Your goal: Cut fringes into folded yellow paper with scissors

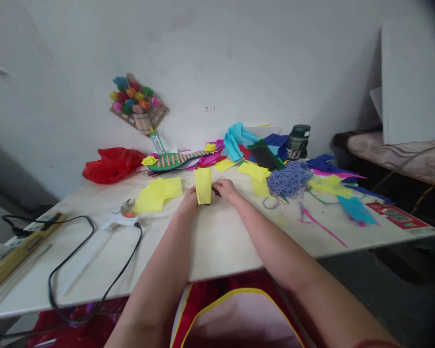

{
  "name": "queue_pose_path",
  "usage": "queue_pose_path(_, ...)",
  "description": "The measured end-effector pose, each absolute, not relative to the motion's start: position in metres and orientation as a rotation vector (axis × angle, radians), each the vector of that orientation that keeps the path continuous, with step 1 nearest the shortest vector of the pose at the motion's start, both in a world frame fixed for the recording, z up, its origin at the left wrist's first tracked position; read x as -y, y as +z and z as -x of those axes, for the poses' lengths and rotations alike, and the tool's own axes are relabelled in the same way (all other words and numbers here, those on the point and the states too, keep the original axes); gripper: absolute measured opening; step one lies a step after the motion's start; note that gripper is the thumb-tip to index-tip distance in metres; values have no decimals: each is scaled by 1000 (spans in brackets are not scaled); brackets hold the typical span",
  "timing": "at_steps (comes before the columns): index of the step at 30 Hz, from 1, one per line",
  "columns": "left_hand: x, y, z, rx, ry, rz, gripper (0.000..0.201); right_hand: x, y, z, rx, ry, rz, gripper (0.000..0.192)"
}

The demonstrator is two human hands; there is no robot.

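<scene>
Over the middle of the table, a folded strip of yellow crepe-like paper [203, 185] stands upright between my two hands. My left hand [190, 199] is closed at its left edge, its fingers partly hidden behind the paper. To the right of the strip, my right hand [226, 188] is closed with its fingertips on a small dark object [216, 192] whose kind I cannot make out. Flat yellow paper sheets [158, 193] lie left of my left hand. Beyond my right hand is another yellow piece [253, 170].
A glue gun [120, 220] with a black cable lies at left, near a power strip [25, 244]. Tangled purple string [290, 179], a dark jar [298, 142], coloured paper and a green woven craft piece [177, 160] line the back. A red bag [112, 166] sits back left.
</scene>
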State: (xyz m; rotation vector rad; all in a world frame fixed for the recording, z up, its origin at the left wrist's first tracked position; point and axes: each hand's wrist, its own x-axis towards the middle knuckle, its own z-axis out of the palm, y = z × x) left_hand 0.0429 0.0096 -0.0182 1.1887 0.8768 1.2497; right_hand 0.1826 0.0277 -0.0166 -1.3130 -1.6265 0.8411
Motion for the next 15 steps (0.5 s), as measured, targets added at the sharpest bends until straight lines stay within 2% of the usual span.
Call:
queue_pose_path(6, -24, -26, -37, -1220, 1390, -1246, 31, -33, -14, -207, 1700, 513, 1721, 28)
queue_pose_path(10, -26, -26, -33, -1540, 1295, -1574, 21, -31, -10, -215, 1746, 268, 1937, 28)
queue_pose_path(15, -19, -17, -34, -1866, 1048, -1869, 27, -34, -14, -220, 1775, 32, 1928, 30)
